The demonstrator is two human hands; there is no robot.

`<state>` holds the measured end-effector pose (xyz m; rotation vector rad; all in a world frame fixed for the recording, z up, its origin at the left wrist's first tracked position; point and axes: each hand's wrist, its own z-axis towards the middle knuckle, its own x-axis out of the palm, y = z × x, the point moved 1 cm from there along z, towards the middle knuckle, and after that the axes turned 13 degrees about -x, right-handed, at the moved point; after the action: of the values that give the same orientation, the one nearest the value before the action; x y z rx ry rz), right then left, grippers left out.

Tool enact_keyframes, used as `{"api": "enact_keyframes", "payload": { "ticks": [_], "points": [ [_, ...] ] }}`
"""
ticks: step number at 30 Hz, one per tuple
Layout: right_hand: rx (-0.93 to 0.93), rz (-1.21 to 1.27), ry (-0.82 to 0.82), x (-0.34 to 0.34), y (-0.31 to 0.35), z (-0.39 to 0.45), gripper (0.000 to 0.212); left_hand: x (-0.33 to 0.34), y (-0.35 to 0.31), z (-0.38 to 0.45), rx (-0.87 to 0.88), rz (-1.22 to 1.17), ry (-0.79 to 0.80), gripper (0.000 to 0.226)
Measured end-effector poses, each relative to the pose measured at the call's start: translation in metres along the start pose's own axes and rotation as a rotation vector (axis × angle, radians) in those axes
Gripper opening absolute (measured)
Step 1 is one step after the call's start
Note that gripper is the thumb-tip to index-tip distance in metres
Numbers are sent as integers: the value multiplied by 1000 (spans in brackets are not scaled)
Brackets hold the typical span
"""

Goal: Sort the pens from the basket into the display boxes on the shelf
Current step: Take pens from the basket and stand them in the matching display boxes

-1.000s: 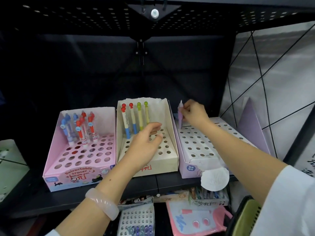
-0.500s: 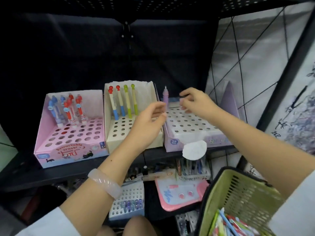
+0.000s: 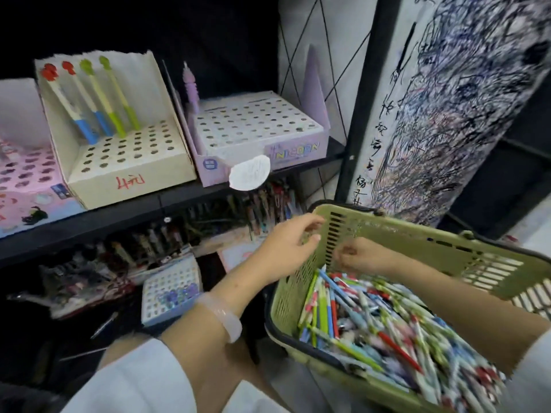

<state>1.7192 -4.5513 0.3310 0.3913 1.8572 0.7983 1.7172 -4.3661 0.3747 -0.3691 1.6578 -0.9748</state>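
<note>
A green plastic basket (image 3: 417, 236) at lower right is full of mixed pens (image 3: 372, 323). My left hand (image 3: 286, 245) hovers at the basket's near-left rim, fingers apart, holding nothing. My right hand (image 3: 360, 257) is inside the basket just above the pens, fingers curled; I cannot tell if it grips one. On the shelf stand a pink box (image 3: 24, 180), a cream box (image 3: 125, 171) with several red- and green-topped pens (image 3: 89, 99), and a lilac box (image 3: 262, 144) with one purple pen (image 3: 190, 84) at its back-left corner.
A round white tag (image 3: 250, 172) hangs off the lilac box's front. Below the black shelf edge (image 3: 134, 210) lie more pen stock and a small white display box (image 3: 170, 290). A scribbled-on test board (image 3: 447, 99) stands to the right, behind the basket.
Both hands have come down from the shelf boxes to the basket. The purple pen now stands alone in the lilac box. The view has dropped down and to the right.
</note>
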Motion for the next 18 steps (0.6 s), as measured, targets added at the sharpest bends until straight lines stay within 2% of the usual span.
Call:
{"api": "enact_keyframes", "payload": {
  "ticks": [4,8,11,15,18],
  "points": [
    [122,-141,106,41,-52,21,28,26,22,1,-11,176,7,32],
    [288,-236,194,87,-79,37,33,38,34,1,24,206,-29,29],
    [328,-216,152,112,-85,46,32,39,35,3,1,122,-48,26],
    [429,103,141,128,-80,56,34,40,36,5,-37,61,-54,25],
    [542,416,56,132,-78,62,22,40,38,6,-66,-10,-47,25]
  ]
}}
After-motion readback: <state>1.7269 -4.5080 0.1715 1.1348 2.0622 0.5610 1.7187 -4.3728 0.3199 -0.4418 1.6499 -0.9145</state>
